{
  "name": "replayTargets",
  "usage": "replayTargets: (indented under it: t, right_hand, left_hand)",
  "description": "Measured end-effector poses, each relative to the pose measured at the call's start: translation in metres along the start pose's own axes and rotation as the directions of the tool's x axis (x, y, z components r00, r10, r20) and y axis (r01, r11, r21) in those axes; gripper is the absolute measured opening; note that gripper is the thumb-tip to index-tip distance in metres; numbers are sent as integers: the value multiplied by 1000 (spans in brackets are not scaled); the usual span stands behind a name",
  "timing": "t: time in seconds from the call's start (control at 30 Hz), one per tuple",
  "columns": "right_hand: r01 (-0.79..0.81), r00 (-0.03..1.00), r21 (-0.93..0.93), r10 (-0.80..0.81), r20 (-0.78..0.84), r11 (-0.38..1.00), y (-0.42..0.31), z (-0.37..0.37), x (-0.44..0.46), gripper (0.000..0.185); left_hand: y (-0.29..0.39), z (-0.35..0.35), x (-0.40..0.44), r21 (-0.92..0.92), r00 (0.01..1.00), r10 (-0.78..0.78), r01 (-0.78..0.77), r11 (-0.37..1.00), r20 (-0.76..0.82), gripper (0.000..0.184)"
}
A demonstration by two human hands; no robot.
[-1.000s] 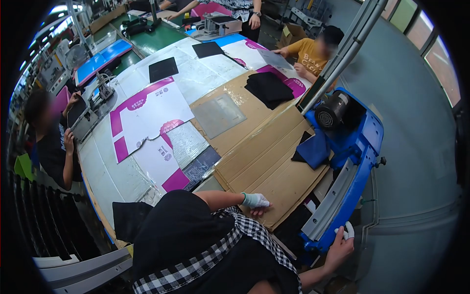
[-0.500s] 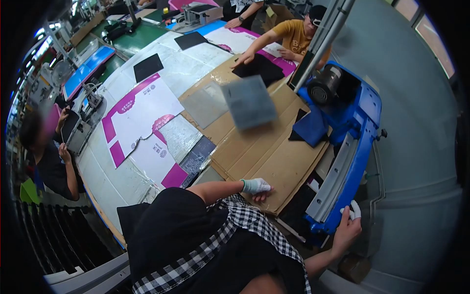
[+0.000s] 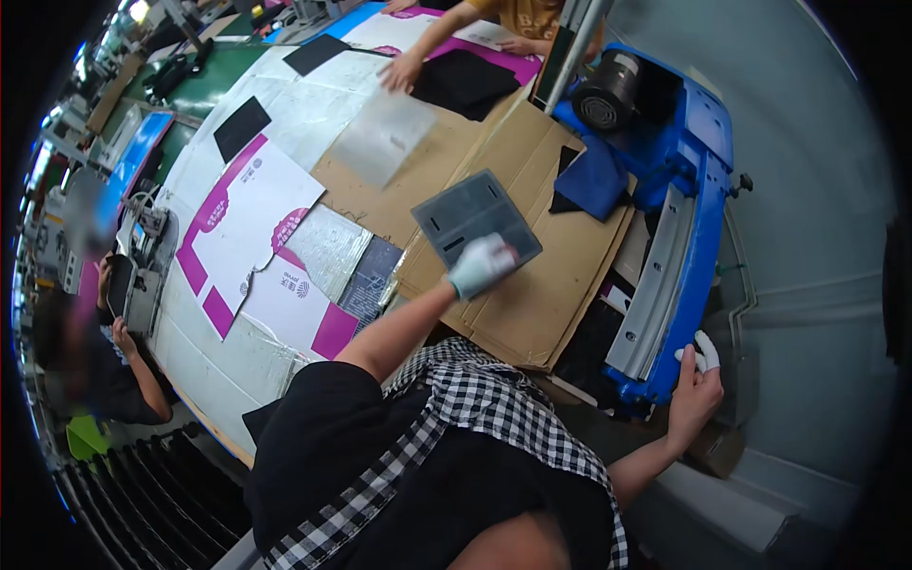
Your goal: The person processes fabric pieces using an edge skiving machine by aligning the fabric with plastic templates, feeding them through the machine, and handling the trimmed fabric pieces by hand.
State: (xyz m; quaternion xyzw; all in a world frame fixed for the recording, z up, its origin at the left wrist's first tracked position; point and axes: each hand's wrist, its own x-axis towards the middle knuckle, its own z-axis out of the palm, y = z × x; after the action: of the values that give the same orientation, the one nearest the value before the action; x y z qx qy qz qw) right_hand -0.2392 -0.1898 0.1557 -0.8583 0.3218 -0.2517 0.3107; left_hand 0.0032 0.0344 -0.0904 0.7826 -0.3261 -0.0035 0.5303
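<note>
A dark grey flat plate [image 3: 472, 211] with several narrow slots lies on the brown cardboard [image 3: 532, 318] in front of me. My left hand [image 3: 480, 266], in a white glove with bare fingertips, is over the plate's near edge. Motion smears its fingers, so their grip is unclear. Off to the right, my right hand [image 3: 698, 389] is beside the near end of a blue machine [image 3: 698, 275]. White covers sit on some of its fingers, which are loosely curved and apart, with nothing visible between them.
A co-worker's hand [image 3: 403, 72] reaches over a blurred clear sheet [image 3: 385, 138]. Black fabric pieces [image 3: 465, 84] and a blue folded piece [image 3: 591, 180] rest on the cardboard. White-and-magenta printed card [image 3: 249, 223] covers the table's left. Another person sits at far left.
The grey plate has come down from mid-air onto the cardboard. My left hand has moved forward from the cardboard's near edge to the plate. The clear sheet has shifted toward the co-worker.
</note>
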Motion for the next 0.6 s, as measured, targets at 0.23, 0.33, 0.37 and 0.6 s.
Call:
replayTargets:
  t: [0.23, 0.33, 0.37, 0.6]
  right_hand:
    - [-58, 993, 534, -6, 118, 843, 19, -25, 4, 33]
    - [20, 1000, 625, -8, -23, 781, 31, -55, 1, 40]
    - [31, 998, 631, 8, -59, 776, 32, -65, 0, 40]
    - [-176, 979, 794, 187, 80, 582, 79, -87, 28, 39]
  left_hand:
    - [-100, -99, 72, 505, 843, -508, 521, 688, -178, 55]
    - [-98, -127, 70, 508, 859, -509, 463, 726, -55, 65]
    - [-106, -135, 69, 531, 868, -496, 429, 730, -19, 67]
    - [-2, -132, 50, -121, 790, -290, 414, 902, 539, 50]
